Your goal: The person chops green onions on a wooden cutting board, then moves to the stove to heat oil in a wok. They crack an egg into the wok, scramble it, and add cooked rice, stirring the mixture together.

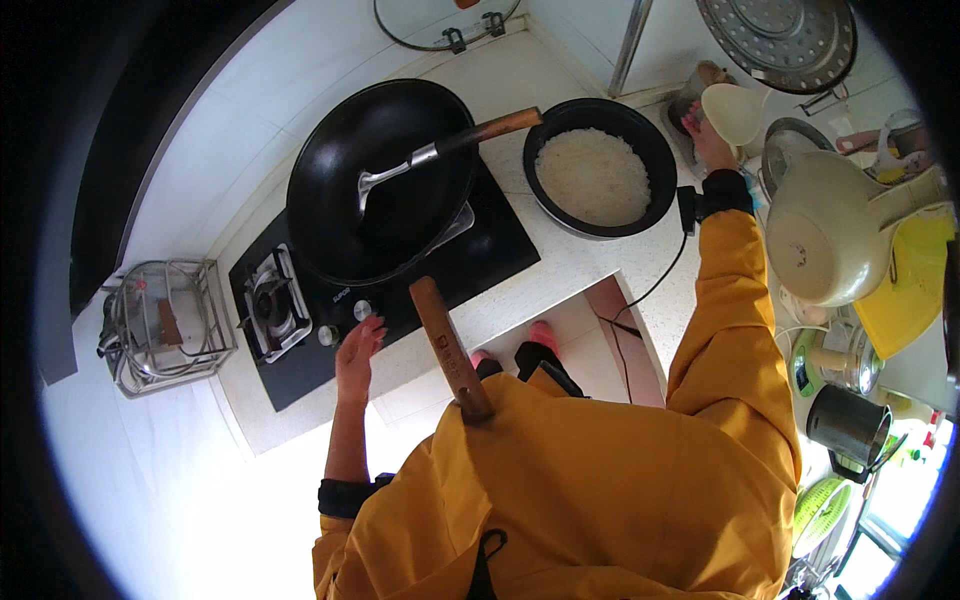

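My left hand (357, 360) hovers at the front edge of the black glass gas hob (480, 262), its fingertips close to a silver control knob (362, 310). It holds nothing that I can see. A black wok (337, 142) sits on the hob, its wooden handle (448, 341) pointing towards me. Inside the wok leans a metal spatula (424, 155) with a wooden grip over the rim. To the right is a dark pot of white rice (592, 176). My right hand (709, 140) reaches beside a cream bowl-shaped utensil (733, 112) and a clear container (679, 112); its grip is partly hidden.
A wire rack (176, 330) with lids stands left of the bare burner (274, 304). A glass lid (450, 26) and a perforated steamer plate (784, 37) are against the walls. A large cream colander-like vessel (829, 232) crowds the right counter. A black cable (664, 274) hangs over the counter edge.
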Demonstrator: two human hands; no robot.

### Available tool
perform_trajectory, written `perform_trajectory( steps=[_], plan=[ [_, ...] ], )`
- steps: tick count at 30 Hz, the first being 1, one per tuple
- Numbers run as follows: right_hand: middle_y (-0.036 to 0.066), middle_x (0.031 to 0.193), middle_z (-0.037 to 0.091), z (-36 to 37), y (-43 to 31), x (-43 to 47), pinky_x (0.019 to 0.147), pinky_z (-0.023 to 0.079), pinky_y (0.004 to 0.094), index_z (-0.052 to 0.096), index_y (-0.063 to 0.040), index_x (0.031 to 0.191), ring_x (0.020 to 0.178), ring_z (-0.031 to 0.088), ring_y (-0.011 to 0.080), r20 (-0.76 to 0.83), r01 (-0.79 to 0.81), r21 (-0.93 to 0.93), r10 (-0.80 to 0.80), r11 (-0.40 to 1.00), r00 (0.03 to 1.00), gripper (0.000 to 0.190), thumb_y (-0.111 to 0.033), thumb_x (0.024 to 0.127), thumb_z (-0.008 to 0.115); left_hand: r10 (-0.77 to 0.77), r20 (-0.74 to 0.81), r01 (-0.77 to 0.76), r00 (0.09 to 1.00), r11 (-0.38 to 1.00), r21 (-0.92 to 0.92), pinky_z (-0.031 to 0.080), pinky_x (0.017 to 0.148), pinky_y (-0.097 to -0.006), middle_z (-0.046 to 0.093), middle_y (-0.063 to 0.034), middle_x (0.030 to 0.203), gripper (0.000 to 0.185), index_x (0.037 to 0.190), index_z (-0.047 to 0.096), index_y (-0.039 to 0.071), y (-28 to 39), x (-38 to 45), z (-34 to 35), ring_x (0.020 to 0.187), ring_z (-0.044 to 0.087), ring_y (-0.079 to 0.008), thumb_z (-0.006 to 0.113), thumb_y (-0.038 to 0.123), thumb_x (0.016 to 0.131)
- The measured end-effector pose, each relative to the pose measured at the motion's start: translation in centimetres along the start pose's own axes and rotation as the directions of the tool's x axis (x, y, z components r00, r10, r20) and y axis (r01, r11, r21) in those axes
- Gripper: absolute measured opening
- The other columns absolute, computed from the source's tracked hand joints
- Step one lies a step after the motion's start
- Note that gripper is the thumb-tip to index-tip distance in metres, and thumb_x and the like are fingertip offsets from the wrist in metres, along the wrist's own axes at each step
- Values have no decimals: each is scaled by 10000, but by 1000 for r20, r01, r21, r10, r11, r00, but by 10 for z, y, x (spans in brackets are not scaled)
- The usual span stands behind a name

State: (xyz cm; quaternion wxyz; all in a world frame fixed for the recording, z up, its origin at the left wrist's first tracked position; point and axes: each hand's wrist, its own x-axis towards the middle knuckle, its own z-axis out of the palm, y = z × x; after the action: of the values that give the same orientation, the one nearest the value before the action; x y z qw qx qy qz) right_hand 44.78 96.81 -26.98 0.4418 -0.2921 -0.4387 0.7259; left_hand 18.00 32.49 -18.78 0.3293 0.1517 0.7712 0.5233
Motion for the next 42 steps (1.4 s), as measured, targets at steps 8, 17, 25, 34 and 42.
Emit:
perform_trajectory(
  steps=[8, 17, 25, 34, 42],
  plan=[
    [9, 710, 475, 27, -33, -63, 575, 396, 262, 510, -92, 812, 618, 452, 117, -122, 41, -108, -55, 993, 991, 152, -235, 861, 506, -8, 723, 414, 691, 824, -387, 347, 924, -368, 438, -177, 1220, 651, 1309, 235, 35, 56, -18, 55, 1107, 453, -248, 448, 446, 851],
    [-34, 713, 455, 32, -45, -162, 525, 348, 197, 498, -126, 803, 591, 415, 55, -131, -91, -228, 62, 969, 989, 180, -296, 849, 533, -148, 723, 311, 675, 945, -98, 357, 894, -324, 513, -98, 1084, 506, 1267, 314, 68, 71, -14, 44, 1039, 475, -184, 536, 235, 845],
    [-33, 692, 462, 35, -53, -267, 520, 345, 182, 507, -123, 756, 559, 409, 54, -268, -158, -236, 92, 959, 959, 245, -351, 830, 555, -138, 708, 215, 692, 976, -21, 383, 876, -318, 548, -102, 1043, 476, 1234, 362, 23, 64, -6, 2, 1015, 525, -189, 551, 168, 821],
    [-66, 575, 394, 58, -64, -338, 520, 362, 200, 477, -157, 632, 510, 359, 42, -400, -236, -232, 129, 944, 907, 329, -423, 801, 572, -372, 722, 12, 584, 893, 450, 492, 590, -255, 620, -108, 792, 407, 893, 572, -10, 90, 4, -10, 679, 615, -157, 445, 377, 879],
    [-57, 588, 408, 121, -110, -370, 459, 354, 168, 519, -140, 672, 509, 399, 35, -318, -221, -316, 117, 923, 941, 284, -386, 785, 602, 604, 696, -902, 389, 94, 422, 420, 842, -329, 477, -143, 1175, 478, 1190, 453, 64, 197, 107, 60, 1018, 515, -250, 598, 233, 766]
  ],
)
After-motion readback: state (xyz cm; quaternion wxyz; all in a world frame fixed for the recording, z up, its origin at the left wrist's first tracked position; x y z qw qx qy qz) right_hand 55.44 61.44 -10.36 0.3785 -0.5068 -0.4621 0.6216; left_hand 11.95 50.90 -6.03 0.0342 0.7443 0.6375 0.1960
